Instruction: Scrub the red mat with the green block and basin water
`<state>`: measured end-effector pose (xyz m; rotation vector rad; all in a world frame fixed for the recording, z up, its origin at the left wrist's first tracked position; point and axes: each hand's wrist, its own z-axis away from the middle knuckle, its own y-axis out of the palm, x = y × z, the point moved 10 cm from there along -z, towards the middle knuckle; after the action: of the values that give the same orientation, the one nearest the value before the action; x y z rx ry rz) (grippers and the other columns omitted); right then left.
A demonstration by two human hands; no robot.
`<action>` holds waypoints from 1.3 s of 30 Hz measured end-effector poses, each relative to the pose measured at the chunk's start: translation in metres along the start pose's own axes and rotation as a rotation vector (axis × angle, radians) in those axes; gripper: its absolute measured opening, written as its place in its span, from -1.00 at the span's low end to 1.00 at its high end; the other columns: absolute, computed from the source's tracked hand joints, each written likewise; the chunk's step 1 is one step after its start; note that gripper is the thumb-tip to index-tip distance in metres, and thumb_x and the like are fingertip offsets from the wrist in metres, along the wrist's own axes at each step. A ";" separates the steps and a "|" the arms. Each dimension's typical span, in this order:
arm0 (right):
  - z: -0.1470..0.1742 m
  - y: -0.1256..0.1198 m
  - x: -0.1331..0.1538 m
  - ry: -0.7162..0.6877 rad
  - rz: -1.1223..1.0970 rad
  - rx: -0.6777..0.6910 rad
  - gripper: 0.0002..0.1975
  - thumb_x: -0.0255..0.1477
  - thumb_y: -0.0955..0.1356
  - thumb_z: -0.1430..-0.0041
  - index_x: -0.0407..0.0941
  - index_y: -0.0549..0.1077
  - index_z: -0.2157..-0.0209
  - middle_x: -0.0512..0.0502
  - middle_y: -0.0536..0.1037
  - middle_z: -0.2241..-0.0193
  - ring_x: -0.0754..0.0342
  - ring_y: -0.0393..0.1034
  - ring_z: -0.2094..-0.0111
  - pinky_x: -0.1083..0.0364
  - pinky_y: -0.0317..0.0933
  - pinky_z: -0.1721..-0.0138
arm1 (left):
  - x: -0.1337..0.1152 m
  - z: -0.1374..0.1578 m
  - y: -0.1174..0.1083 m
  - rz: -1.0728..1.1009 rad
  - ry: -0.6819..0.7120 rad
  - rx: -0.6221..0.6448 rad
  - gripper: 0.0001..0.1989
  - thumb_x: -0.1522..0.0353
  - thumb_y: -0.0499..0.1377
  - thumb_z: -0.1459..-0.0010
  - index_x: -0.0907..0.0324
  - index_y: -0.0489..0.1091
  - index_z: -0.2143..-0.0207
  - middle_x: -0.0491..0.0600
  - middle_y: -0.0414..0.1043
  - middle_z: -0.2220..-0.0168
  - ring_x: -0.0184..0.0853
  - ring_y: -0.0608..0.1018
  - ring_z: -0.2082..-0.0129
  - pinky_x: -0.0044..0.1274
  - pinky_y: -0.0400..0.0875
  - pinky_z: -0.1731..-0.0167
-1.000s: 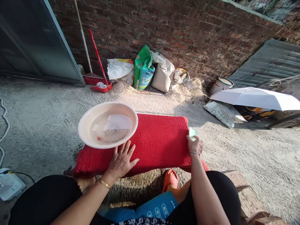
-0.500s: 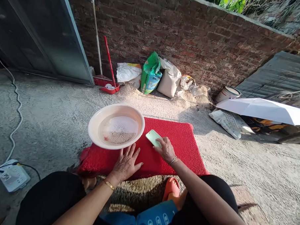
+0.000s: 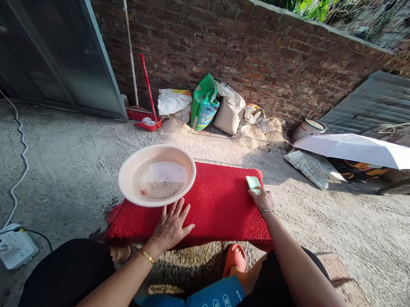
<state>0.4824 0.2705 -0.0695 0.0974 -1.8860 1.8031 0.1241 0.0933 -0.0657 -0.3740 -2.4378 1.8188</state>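
Observation:
A pale green, flat, rounded phone lies near the far right corner of a red cloth-covered bench. My right hand has its fingers closed on the phone's near end. On the left part of the bench, a wide cream basin holds shallow clear water, with a small reddish bit in it. My left hand lies flat on the red cloth with spread fingers, its fingertips close to the basin's near rim. It holds nothing.
A white power strip with a cord lies on the floor at left. By the brick wall stand a red dustpan, a green sack and a whitish sack. A white umbrella spreads at right.
My right hand has moved the phone to the right, from beside the basin to the bench's far right corner. My left hand has stayed in place on the cloth.

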 end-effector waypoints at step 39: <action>-0.014 -0.019 -0.052 0.247 -0.133 -0.145 -0.43 -0.02 0.36 0.06 -0.02 0.46 0.04 -0.19 0.44 0.18 -0.06 0.36 0.18 0.01 0.21 0.17 | -0.002 -0.003 -0.001 -0.048 0.020 0.010 -0.39 0.07 0.06 -0.15 0.19 0.22 -0.18 0.22 0.08 -0.26 0.01 0.18 -0.24 -0.09 -0.04 -0.18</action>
<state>0.5395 0.2660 -0.0745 -0.0487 -1.7830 1.5114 0.1262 0.0951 -0.0640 -0.3282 -2.4014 1.7987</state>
